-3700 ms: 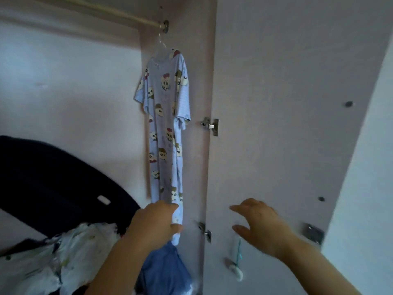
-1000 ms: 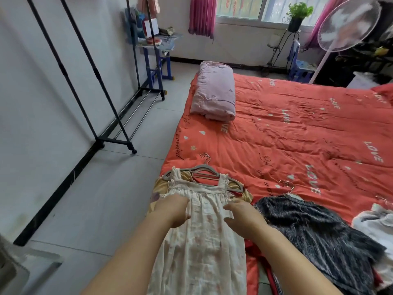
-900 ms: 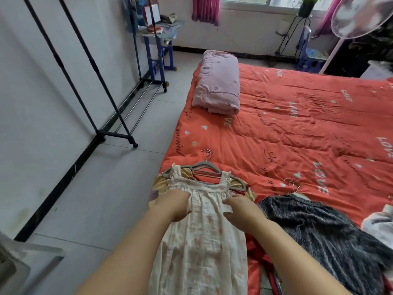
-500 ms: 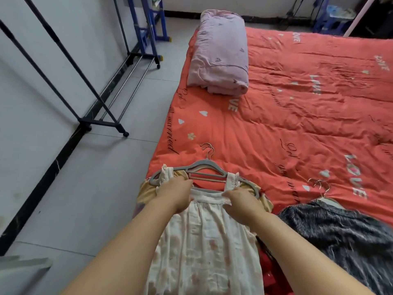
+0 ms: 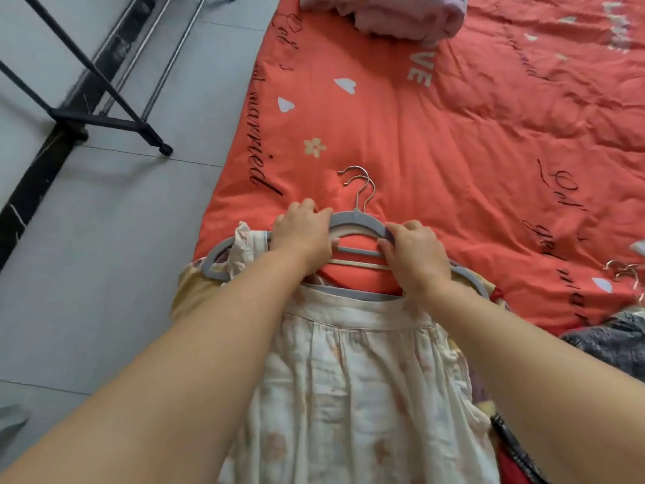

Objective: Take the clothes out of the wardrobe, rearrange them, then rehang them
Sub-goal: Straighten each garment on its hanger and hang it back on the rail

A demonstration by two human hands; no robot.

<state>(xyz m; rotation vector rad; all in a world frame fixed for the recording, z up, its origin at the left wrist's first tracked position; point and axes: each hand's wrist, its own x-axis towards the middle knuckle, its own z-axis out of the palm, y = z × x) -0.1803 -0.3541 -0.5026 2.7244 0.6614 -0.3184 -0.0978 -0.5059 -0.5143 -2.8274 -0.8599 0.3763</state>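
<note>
A cream floral dress [image 5: 352, 386] lies on the near edge of the red bed, on top of a yellow garment [image 5: 195, 288]. A grey hanger [image 5: 356, 220] with a metal hook lies at the dress's top; a second hook shows just behind it. My left hand [image 5: 303, 235] grips the hanger's left arm, fingers curled over it. My right hand [image 5: 415, 255] grips the hanger's right arm. The dress's left strap [image 5: 244, 246] is bunched on the hanger's left end; the right strap is hidden under my right hand.
The red quilt [image 5: 453, 134] fills the right side. A folded pink blanket [image 5: 384, 12] lies at the top. A dark patterned garment [image 5: 614, 340] with metal hooks [image 5: 624, 274] lies to the right. A black clothes rack base [image 5: 104, 124] stands on the grey floor.
I turned from the wardrobe to the bed. Both hands slid up the cream dress from its chest to the hanger, and now grip the hanger's arms. The view has tilted further down.
</note>
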